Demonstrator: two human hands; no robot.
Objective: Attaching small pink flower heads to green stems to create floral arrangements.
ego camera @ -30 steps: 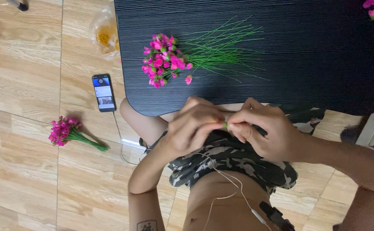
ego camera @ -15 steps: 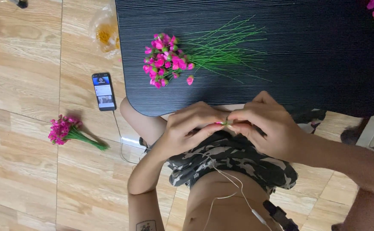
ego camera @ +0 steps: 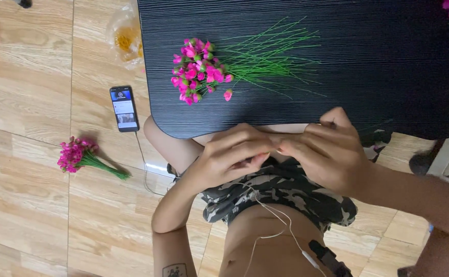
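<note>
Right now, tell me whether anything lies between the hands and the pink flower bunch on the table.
Nothing visible does. Left hand and right hand meet at the table edge; bare tabletop separates them from the flower bunch.

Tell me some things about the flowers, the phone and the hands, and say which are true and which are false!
1. A bunch of pink flowers with green stems lies on the black table. True.
2. The phone lies on the table. False: it lies on the wooden floor, left of the table.
3. The left hand and the right hand meet fingertip to fingertip in front of the table's near edge. True.
4. The small bunch of flowers on the floor is yellow. False: it is pink with green stems.
5. The phone's screen is dark. False: it is lit.
</note>
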